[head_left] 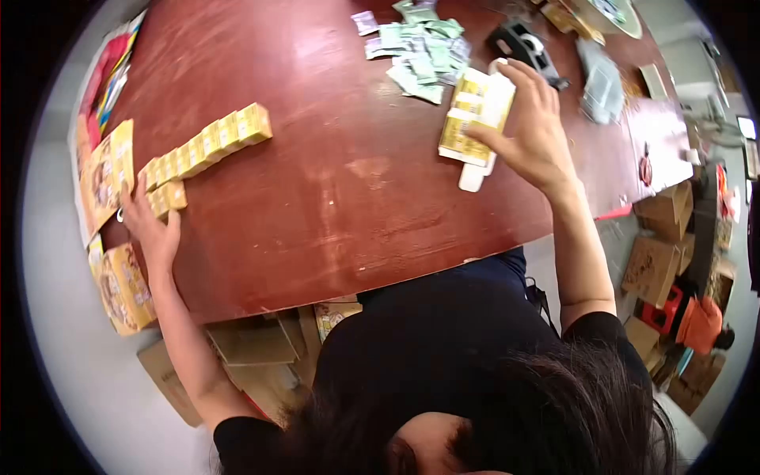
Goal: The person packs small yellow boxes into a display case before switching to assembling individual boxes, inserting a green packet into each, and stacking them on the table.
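My right hand [540, 131] grips a flattened yellow-and-white carton [465, 119], thumb across its face and fingers at its upper right edge. A white flap hangs from the carton's lower end. At the far left, my left hand [150, 229] reaches to the near end of a shorter row of small yellow boxes [176, 196], fingers and thumb apart. It appears to touch that row; the exact contact is hidden. Beside it, a longer row of small yellow boxes [210, 142] runs diagonally up to the right.
Green and purple sachets [419, 47] lie piled at the back. A black tape dispenser [522, 46] and a clear plastic bag [602, 83] are at the right, with red-handled scissors [646, 168] nearer. Larger printed packages [127, 289] line the left edge of the red table [332, 237].
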A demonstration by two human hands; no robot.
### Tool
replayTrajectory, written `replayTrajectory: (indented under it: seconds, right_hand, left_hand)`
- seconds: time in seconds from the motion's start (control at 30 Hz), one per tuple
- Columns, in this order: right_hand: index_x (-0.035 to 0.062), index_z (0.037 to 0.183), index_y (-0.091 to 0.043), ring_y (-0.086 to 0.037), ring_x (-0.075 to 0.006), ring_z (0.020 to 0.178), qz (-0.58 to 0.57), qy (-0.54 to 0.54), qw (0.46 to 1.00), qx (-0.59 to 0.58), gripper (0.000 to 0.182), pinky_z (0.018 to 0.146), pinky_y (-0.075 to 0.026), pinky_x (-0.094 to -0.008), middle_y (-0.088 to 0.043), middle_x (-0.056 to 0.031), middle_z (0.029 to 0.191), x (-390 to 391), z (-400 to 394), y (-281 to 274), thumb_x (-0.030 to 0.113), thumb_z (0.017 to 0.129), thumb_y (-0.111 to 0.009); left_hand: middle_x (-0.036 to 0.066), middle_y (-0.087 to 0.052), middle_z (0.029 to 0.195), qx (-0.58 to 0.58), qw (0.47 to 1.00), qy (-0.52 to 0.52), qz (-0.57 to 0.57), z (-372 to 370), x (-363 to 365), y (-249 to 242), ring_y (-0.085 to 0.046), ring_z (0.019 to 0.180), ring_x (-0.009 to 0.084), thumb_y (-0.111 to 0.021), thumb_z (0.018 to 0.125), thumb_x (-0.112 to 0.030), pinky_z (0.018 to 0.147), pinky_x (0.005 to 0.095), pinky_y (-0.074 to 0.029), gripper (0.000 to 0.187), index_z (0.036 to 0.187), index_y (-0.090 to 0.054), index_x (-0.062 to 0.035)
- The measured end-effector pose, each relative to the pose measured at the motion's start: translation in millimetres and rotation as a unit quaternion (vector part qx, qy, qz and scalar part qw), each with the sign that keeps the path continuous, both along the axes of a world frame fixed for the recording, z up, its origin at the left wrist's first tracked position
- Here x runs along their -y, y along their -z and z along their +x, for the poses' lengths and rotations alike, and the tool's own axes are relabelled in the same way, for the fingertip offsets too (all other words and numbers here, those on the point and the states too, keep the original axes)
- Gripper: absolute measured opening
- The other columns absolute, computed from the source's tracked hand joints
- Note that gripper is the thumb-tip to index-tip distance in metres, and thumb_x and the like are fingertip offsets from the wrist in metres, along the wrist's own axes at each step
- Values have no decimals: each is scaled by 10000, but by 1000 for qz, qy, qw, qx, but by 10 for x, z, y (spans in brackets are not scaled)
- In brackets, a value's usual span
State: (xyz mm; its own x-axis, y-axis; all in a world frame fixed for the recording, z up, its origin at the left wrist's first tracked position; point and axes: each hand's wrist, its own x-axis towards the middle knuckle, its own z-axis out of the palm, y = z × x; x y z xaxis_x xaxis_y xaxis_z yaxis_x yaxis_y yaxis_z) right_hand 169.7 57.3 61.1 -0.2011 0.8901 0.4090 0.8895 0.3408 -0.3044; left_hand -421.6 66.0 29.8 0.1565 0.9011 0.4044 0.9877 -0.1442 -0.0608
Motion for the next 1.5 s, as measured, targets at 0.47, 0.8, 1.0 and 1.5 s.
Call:
replayTrajectory:
  seconds: [0.47,0.8,1.0,1.5]
  right_hand:
    - [79,1441,-481,-578,-288,1242,22,-62,996,52,725,1096,-370,-489,-602,-112,1377,175,-101,281,302,824,-790]
    - [118,1522,-388,-480,-341,1375,-5,-254,955,-155,940,1199,-205,-622,-530,-133,1472,158,-425,-62,434,769,-855]
    - [65,1436,-510,-413,-363,1405,-108,-260,956,-76,1091,1202,-128,-610,-554,-95,1446,21,-385,-150,820,675,-713]
    - [49,1185,-706,-623,-248,1178,-249,-296,838,-386,379,999,-496,-388,-645,-112,1262,79,-583,-49,172,848,-827]
  left_hand:
    - [162,-524,1432,669,645,235,-285,2985,60,22,-486,1343,267,-780,894,-222,1169,404,-351,623,1401,-491,-3]
    - [133,-635,1269,768,393,227,-452,3221,202,-91,-633,1152,197,-789,880,-194,1002,336,-512,726,1456,-418,47]
    - [90,-603,1286,730,494,239,-406,3142,387,-329,-563,1206,180,-795,855,-150,1061,375,-445,684,1425,-462,30]
    - [67,-613,1155,602,695,313,-240,2968,395,-229,-618,1095,179,-769,866,-51,958,337,-527,297,1147,-671,-47]
